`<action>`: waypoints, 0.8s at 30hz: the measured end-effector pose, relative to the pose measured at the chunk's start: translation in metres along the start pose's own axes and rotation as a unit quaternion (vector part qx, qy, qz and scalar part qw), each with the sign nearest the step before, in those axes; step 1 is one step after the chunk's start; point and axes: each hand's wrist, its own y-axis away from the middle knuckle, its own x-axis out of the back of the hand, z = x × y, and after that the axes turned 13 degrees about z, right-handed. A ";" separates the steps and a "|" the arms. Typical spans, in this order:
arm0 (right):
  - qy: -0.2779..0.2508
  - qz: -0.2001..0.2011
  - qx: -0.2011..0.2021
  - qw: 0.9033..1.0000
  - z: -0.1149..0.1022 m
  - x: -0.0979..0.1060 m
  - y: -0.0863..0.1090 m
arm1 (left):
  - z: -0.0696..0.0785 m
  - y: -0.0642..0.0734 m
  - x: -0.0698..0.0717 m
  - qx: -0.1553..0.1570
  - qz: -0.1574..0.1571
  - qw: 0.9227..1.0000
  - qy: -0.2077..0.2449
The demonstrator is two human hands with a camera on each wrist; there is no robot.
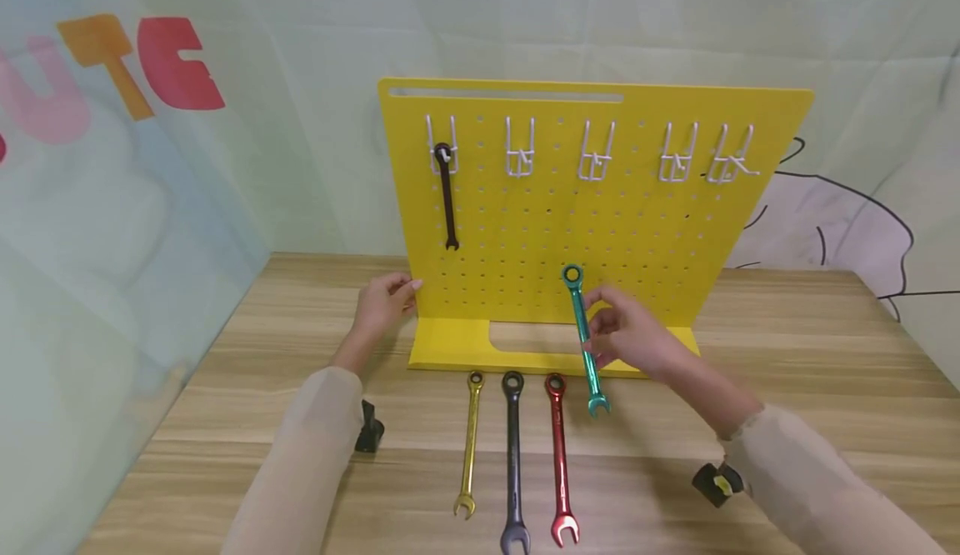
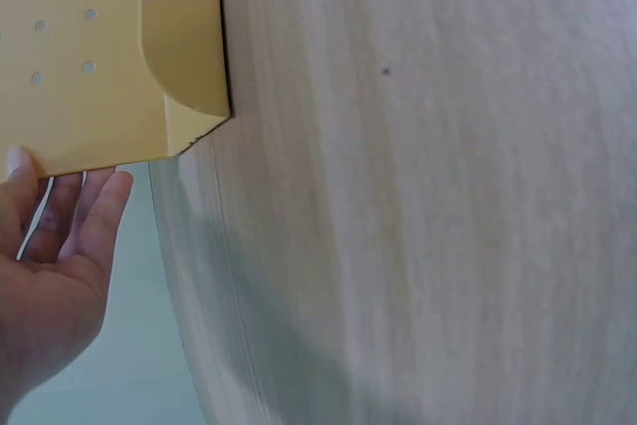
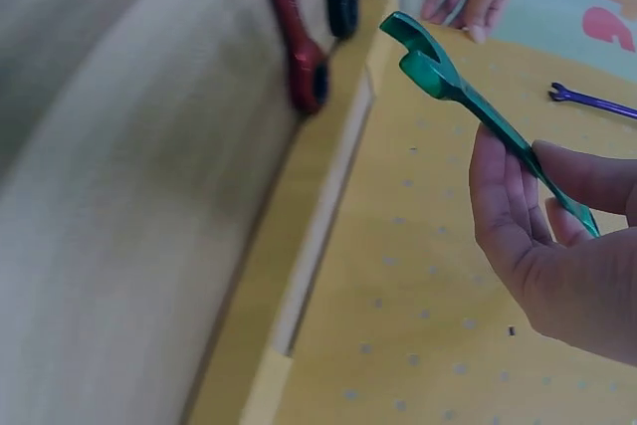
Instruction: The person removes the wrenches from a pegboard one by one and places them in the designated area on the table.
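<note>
My right hand [image 1: 628, 334] pinches a teal-green combination wrench [image 1: 581, 322] by its shaft, ring end up, in front of the lower pegboard. In the right wrist view the wrench's open end [image 3: 426, 62] points away from the fingers. With thumb in front and fingers behind, my left hand [image 1: 381, 312] holds the left edge of the yellow pegboard [image 1: 510, 247]; the left wrist view shows this grip [image 2: 60, 266] too. A dark wrench [image 1: 448, 205] hangs from the leftmost white hook. Gold [image 1: 470, 447], dark grey [image 1: 513, 455] and red [image 1: 560, 455] wrenches lie side by side before the board.
Several white wire hooks [image 1: 520, 151] line the board's upper part, the two rightmost close together. The board's base [image 1: 450, 342] stands on a wood-grain table [image 1: 300, 472]. A printed cloth [image 1: 322, 122] hangs behind. Black devices [image 1: 369, 430] sit at both wrists.
</note>
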 end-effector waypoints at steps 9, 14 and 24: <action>-0.020 -0.018 -0.071 0.997 0.025 -0.001 0.015 | -0.001 0.000 0.000 -0.006 0.000 1.000 -0.003; -0.015 -0.024 -0.103 0.994 0.038 -0.002 0.023 | 0.000 0.001 0.000 -0.007 0.002 1.000 0.002; -0.024 -0.044 -0.107 0.993 0.053 -0.005 0.042 | 0.000 0.000 0.000 -0.008 0.006 1.000 -0.004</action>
